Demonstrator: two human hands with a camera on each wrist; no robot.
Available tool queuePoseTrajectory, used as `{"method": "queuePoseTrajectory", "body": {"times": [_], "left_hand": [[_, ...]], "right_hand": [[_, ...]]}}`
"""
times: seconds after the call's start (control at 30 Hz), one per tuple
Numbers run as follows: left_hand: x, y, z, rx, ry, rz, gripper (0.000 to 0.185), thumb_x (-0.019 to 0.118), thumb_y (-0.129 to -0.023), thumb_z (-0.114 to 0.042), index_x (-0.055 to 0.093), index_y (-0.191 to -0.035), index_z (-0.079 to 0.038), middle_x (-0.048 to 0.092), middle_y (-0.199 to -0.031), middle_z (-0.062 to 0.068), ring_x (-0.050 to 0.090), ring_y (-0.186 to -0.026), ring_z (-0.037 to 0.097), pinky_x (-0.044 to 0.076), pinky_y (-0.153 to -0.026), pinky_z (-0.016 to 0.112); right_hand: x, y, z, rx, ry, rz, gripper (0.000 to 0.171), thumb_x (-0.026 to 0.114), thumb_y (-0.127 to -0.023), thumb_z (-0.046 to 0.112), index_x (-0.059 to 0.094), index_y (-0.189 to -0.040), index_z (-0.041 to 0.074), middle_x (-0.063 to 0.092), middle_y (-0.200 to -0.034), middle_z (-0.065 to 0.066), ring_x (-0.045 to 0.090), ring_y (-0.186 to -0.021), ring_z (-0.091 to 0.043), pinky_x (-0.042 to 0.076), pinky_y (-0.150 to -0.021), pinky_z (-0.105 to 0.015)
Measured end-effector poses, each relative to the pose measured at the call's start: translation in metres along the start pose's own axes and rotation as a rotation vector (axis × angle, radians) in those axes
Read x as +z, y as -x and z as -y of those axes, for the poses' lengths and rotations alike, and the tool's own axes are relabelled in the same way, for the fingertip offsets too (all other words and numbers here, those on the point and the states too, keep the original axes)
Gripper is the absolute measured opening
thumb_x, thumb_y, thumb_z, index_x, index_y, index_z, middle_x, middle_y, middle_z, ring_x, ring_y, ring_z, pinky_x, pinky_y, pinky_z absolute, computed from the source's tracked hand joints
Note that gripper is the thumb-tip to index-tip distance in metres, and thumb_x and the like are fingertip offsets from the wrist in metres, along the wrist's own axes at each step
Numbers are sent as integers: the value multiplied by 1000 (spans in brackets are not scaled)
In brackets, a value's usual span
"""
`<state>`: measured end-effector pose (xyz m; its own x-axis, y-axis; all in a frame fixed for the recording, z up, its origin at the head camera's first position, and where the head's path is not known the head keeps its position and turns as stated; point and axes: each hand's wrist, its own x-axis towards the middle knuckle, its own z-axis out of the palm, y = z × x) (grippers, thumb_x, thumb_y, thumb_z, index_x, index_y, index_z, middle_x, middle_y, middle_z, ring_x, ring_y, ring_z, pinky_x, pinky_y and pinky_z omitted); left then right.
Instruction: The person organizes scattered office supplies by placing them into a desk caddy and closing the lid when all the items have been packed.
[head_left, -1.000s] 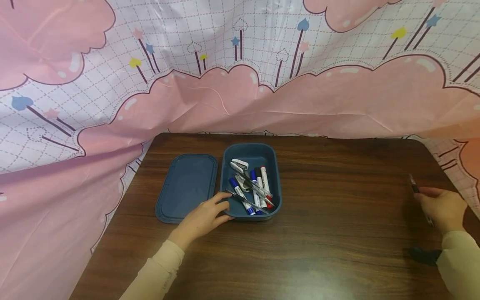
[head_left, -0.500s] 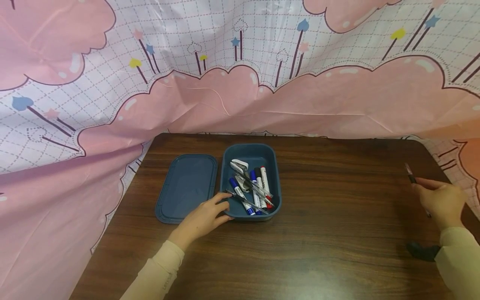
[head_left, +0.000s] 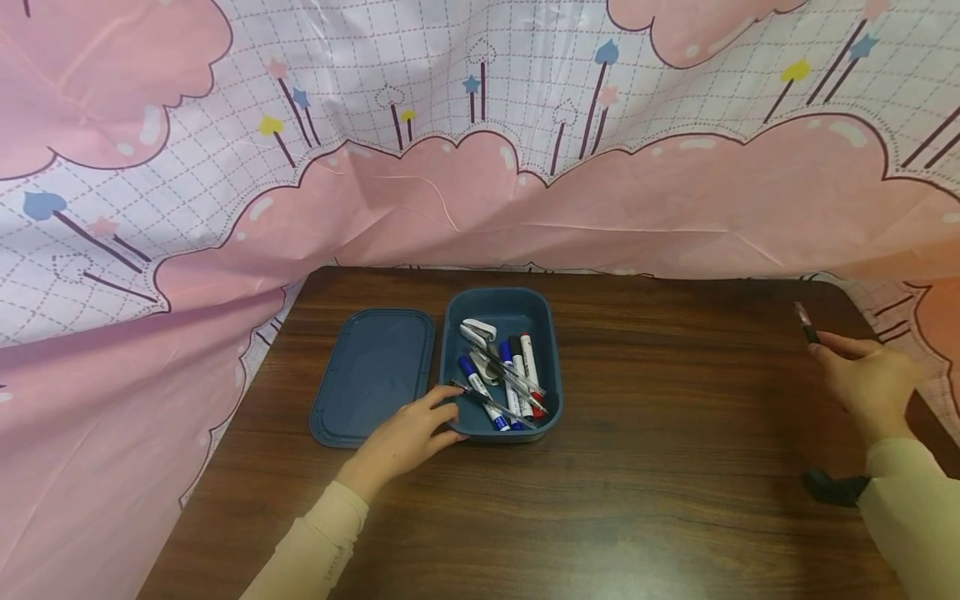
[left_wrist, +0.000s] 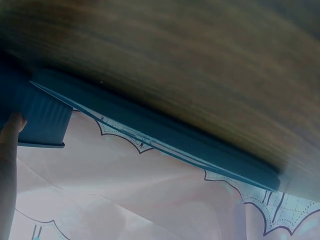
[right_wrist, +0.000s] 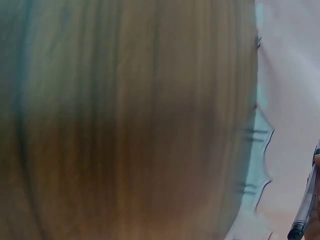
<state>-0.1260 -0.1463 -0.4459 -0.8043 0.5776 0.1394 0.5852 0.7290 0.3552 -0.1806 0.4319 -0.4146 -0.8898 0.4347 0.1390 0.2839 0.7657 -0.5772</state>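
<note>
In the head view my left hand [head_left: 405,433] holds the near left corner of a dark blue box [head_left: 553,358]. A finger rests on the box's outer wall [left_wrist: 45,120] in the left wrist view. Inside lie several markers [head_left: 529,362] with blue, black and red caps, clear pens [head_left: 517,375] and a white stapler [head_left: 478,330]. At the far right my right hand [head_left: 870,379] pinches a clear pen with a dark grip [head_left: 806,323], raised above the table. The right wrist view catches the pen's lower barrel [right_wrist: 305,205] at its edge.
A blue lid [head_left: 375,375] lies flat on the brown wooden table [head_left: 675,400], left of the box. A patterned pink and white cloth [head_left: 480,200] hangs behind the table and along its sides. The black wrist camera [head_left: 832,487] sits beside the right sleeve.
My right hand has lifted the pen and moved it away from me and slightly left. The left hand, the box and the lid have stayed in place.
</note>
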Motion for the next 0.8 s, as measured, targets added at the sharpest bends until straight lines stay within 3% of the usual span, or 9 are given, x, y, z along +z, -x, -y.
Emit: {"method": "queuePoseTrajectory", "body": {"times": [0.07, 0.1, 0.2, 0.23, 0.37, 0.6, 0.67, 0.73, 0.8], "left_hand": [[0, 0, 0, 0, -2, -1, 18, 69, -90, -29, 65, -101, -16, 49, -142, 6, 67, -83, 12, 55, -71, 26], [0, 0, 0, 0, -2, -2, 18, 69, -90, -29, 65, -101, -16, 49, -142, 6, 67, -82, 12, 55, -71, 26], [1, -1, 0, 2, -6, -7, 18, 69, -90, -29, 65, -101, -15, 49, -142, 6, 67, -83, 12, 55, -70, 25], [1, -1, 0, 3, -7, -9, 18, 69, -90, -29, 65, -101, -15, 49, -142, 6, 67, -83, 12, 55, -70, 25], [1, -1, 0, 5, -2, -13, 18, 69, -90, -29, 65, -101, -15, 49, -141, 6, 67, -82, 12, 55, -69, 25], [0, 0, 0, 12, 10, -16, 18, 70, -90, -27, 65, -101, -14, 50, -141, 7, 66, -79, 11, 54, -68, 24], [0, 0, 0, 10, 10, -16, 17, 70, -90, -27, 65, -101, -14, 50, -141, 7, 66, -79, 12, 54, -67, 24], [0, 0, 0, 8, 11, -15, 17, 70, -90, -27, 65, -100, -14, 50, -141, 7, 66, -79, 12, 54, -67, 24], [0, 0, 0, 5, 12, -13, 17, 69, -90, -28, 65, -100, -15, 49, -141, 7, 66, -80, 12, 54, -67, 24]], "right_hand": [[3, -1, 9, -69, -30, -74, 38, 63, -92, 29, 65, -118, 1, 69, -118, 3, 60, -105, -14, 37, -97, -33], [5, -1, 13, -100, -41, -111, 34, 65, -90, 26, 67, -115, 2, 69, -107, 21, 60, -93, 1, 37, -89, -24], [10, -1, 28, -196, -89, -203, 26, 71, -85, 19, 73, -105, 4, 39, -78, 56, 34, -71, 30, 24, -70, -14], [12, -1, 33, -230, -121, -214, 24, 73, -84, 17, 73, -104, 3, 29, -71, 58, 28, -69, 33, 24, -69, -14], [16, 1, 56, -337, -162, -249, 20, 75, -82, 11, 75, -100, 3, 35, -76, 58, 32, -72, 34, 23, -67, -10], [20, 8, 100, -441, -230, -250, 19, 77, -82, 12, 76, -100, 6, 42, -80, 53, 37, -76, 34, 27, -69, -5], [23, 10, 114, -478, -250, -266, 19, 78, -80, 10, 77, -99, 6, 60, -84, 40, 39, -77, 34, 29, -69, -3], [27, 13, 127, -518, -265, -282, 18, 78, -79, 8, 77, -97, 5, 74, -89, 16, 39, -79, 35, 30, -71, 0], [30, 16, 140, -547, -285, -285, 18, 78, -78, 6, 77, -96, 5, 76, -92, -10, 40, -80, 35, 30, -72, 0]]}}
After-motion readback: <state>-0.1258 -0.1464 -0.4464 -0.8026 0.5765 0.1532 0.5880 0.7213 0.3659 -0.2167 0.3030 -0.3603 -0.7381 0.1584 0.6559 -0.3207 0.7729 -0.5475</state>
